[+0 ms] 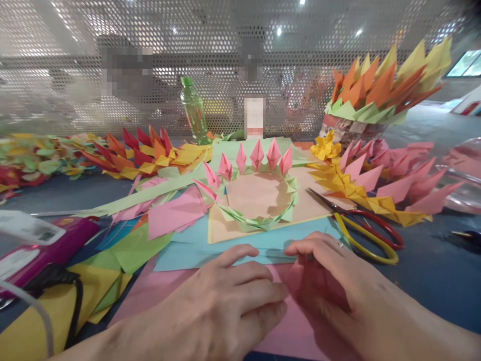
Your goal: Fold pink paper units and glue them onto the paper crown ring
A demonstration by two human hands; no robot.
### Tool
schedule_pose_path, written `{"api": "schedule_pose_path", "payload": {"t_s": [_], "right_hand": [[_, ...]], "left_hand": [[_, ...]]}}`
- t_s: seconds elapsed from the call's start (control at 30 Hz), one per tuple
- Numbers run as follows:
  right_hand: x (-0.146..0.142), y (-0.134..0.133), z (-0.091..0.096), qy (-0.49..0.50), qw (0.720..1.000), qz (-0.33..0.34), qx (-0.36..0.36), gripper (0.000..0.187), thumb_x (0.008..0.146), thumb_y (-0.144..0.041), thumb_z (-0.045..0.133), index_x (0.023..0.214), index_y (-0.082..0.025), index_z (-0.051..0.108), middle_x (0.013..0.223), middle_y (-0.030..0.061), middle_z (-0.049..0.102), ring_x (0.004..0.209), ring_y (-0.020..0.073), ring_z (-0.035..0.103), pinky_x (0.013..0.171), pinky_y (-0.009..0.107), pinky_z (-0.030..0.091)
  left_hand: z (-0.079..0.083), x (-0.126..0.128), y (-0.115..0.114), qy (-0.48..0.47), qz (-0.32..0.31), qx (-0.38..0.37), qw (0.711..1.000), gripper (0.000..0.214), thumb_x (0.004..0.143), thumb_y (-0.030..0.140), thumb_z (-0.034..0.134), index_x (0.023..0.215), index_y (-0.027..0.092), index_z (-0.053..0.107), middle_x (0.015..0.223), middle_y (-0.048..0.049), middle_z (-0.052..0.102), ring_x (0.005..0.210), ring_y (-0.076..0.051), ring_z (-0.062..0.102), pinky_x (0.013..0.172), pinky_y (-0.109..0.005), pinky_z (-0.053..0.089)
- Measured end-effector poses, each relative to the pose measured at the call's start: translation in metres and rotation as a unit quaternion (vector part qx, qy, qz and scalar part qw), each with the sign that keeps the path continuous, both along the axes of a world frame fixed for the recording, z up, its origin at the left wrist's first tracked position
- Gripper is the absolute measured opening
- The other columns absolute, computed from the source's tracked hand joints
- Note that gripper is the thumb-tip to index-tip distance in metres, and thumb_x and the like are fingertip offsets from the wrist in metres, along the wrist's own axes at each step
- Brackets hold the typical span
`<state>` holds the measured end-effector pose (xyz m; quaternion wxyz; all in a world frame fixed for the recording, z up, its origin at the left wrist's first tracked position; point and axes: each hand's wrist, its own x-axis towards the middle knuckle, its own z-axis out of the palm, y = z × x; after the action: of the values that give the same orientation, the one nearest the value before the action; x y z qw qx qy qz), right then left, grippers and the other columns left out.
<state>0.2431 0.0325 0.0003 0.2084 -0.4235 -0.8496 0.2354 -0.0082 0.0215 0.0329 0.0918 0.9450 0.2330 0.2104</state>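
scissors [338, 209] near right hand [349, 286], paper ring [259, 223] ahead, green-capped bottle [193, 113] behind

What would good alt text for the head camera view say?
A person's left hand and right hand curl over pink paper. Beyond them, a green paper ring with pink points sits on peach paper, with scissors to its right.

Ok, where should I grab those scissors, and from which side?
Probably by the yellow loop and red loop, with the right hand coming from the near right: both loops lie toward you, while the pointed blades aim away and left over peach paper.
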Motion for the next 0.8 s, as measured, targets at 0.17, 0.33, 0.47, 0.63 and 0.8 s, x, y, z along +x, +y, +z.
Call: {"api": "schedule_pose_path", "payload": {"t_s": [0.17,0.33,0.47,0.63,0.8], "right_hand": [[0.004,0.001,0.003,-0.013,1.0,0.007,0.005,0.059,0.088,-0.005,0.056,0.135,-0.037,0.038,0.13,0.0019,0.056,0.119,0.0218,0.057,0.099,0.04,0.05],[0.004,0.004,0.007,-0.027,0.999,0.034,-0.006,0.054,0.091,-0.005,0.048,0.133,-0.036,0.039,0.128,0.0017,0.058,0.117,0.0221,0.056,0.098,0.042,0.052],[0.005,0.007,0.01,-0.034,0.997,0.051,-0.037,0.055,0.089,-0.002,0.045,0.134,-0.034,0.041,0.132,0.0038,0.056,0.123,0.0228,0.054,0.103,0.044,0.05],[0.013,0.012,0.018,-0.019,0.994,0.07,-0.082,0.045,0.097,-0.01,0.048,0.135,-0.034,0.046,0.135,0.004,0.056,0.126,0.0228,0.054,0.105,0.041,0.049],[0.018,0.018,0.023,0.045,0.988,0.056,-0.133,0.022,0.102,-0.014,0.046,0.112,-0.03,0.058,0.109,0.0002,0.065,0.1,0.0168,0.064,0.089,0.031,0.052]], "left_hand": [[-0.007,0.001,0.008,-0.005,-0.019,0.018,1.0,0.028,0.105,0.028,0.047,0.123,0.02,0.067,0.11,-0.0018,0.078,0.102,-0.017,0.07,0.119,-0.035,0.036],[-0.041,0.003,0.018,-0.116,-0.017,0.115,0.986,0.025,0.103,0.013,0.05,0.108,0.025,0.071,0.105,0.0047,0.08,0.088,-0.011,0.072,0.122,-0.032,0.032],[-0.052,0.001,0.019,-0.108,-0.016,0.143,0.984,0.027,0.102,0.011,0.051,0.099,0.026,0.073,0.105,0.0029,0.08,0.092,-0.013,0.072,0.122,-0.037,0.032],[-0.029,-0.007,0.018,-0.081,-0.044,0.111,0.99,0.024,0.104,0.014,0.05,0.1,0.02,0.073,0.112,0.0046,0.078,0.102,-0.012,0.069,0.126,-0.031,0.021],[-0.017,-0.013,0.018,-0.014,-0.066,0.073,0.995,0.027,0.107,0.022,0.045,0.112,0.019,0.071,0.119,0.0013,0.076,0.112,-0.015,0.067,0.126,-0.034,0.022]]}}
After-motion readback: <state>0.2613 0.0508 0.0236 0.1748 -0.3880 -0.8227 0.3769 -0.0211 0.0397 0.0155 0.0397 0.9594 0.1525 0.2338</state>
